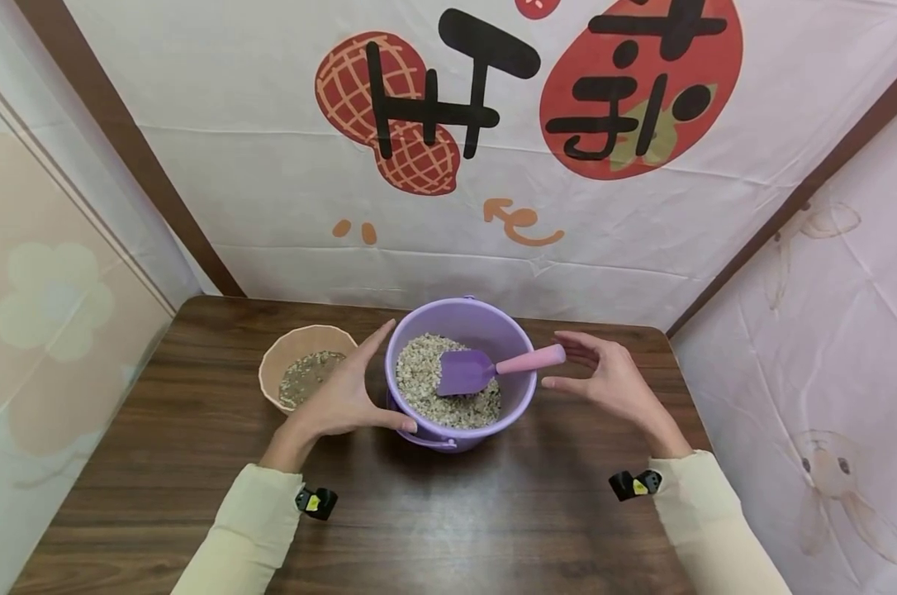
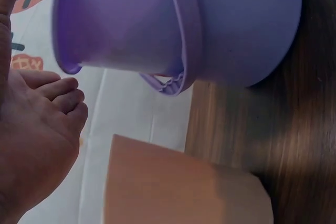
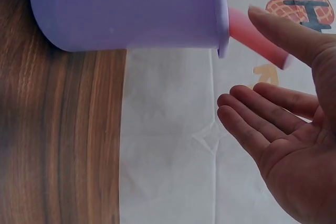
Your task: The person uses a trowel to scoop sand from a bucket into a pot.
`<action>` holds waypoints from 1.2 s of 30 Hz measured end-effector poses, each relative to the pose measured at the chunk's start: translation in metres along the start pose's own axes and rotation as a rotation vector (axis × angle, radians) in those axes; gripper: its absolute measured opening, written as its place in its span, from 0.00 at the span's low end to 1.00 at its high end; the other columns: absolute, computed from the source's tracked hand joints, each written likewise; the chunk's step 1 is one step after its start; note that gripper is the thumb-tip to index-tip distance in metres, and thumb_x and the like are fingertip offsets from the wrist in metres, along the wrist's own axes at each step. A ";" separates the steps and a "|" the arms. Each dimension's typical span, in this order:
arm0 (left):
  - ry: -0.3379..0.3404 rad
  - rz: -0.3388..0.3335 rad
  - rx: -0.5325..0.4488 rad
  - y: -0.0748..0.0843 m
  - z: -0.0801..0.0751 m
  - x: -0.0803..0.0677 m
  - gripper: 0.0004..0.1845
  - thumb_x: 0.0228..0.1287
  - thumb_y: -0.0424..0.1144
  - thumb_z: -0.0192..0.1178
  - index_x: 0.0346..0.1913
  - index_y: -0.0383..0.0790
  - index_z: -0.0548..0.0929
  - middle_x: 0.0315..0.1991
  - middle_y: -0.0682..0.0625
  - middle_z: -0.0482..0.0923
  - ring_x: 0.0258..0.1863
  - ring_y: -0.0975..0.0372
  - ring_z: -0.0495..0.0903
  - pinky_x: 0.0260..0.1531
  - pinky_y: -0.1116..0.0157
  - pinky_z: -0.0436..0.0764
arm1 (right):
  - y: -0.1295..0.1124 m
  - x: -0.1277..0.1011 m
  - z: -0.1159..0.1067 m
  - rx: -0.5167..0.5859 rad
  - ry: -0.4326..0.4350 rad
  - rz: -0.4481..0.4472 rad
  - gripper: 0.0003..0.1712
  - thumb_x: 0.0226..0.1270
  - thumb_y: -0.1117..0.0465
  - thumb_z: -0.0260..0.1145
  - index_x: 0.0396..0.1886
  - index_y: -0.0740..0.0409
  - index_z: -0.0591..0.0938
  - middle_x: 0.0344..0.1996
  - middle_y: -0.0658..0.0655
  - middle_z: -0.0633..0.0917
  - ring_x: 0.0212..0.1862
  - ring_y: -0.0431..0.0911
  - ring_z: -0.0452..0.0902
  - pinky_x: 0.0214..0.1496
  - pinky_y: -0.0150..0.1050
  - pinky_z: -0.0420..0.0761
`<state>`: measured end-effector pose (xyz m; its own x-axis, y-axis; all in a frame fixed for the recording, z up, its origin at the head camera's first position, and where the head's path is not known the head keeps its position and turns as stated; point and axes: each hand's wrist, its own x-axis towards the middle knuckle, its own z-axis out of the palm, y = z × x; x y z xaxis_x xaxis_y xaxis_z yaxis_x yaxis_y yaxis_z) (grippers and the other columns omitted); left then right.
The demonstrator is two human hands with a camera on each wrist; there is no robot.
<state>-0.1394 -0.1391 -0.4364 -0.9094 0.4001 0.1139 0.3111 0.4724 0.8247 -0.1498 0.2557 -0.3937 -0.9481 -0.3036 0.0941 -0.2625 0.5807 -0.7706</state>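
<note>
A purple bucket [image 1: 519, 397] stands upright on the wooden table, partly filled with pale gravel [image 1: 419, 376]. Across the gravel lies a small shovel with a purple blade [image 1: 465, 372], its pink handle [image 1: 532, 359] leaning over the right rim. My left hand [image 1: 344, 397] is spread at the bucket's left side, thumb and fingers near the rim. To the right, my right hand [image 1: 605, 376] is held with thumb and fingers apart, near the handle's end; the right wrist view shows a gap between this hand [image 3: 283, 129] and the bucket. Neither hand grips anything.
A peach-coloured bowl [image 1: 272, 361] with water and some gravel in it stands left of the bucket, partly behind the left hand. The bucket's purple carrying handle [image 2: 186, 30] hangs down its side. A printed cloth wall [image 1: 285, 223] rises behind the wooden table [image 1: 448, 529].
</note>
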 end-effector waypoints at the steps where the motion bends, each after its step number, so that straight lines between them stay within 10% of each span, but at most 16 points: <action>1: -0.006 0.006 -0.007 0.000 0.002 0.001 0.78 0.30 0.59 0.87 0.83 0.49 0.45 0.81 0.45 0.49 0.78 0.47 0.52 0.72 0.41 0.57 | -0.001 0.001 0.001 -0.003 0.001 -0.006 0.43 0.49 0.53 0.85 0.66 0.61 0.79 0.59 0.62 0.83 0.58 0.55 0.82 0.60 0.53 0.80; 36: -0.025 0.021 -0.149 -0.007 0.012 0.011 0.82 0.25 0.51 0.90 0.83 0.47 0.42 0.81 0.44 0.47 0.78 0.49 0.51 0.75 0.42 0.51 | -0.025 0.024 0.024 -0.337 -0.017 -0.211 0.26 0.56 0.55 0.82 0.52 0.64 0.88 0.41 0.57 0.90 0.40 0.48 0.87 0.42 0.45 0.86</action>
<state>-0.1477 -0.1285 -0.4475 -0.8954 0.4289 0.1195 0.2838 0.3431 0.8954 -0.1622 0.2159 -0.3875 -0.8648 -0.4536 0.2153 -0.4978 0.7189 -0.4852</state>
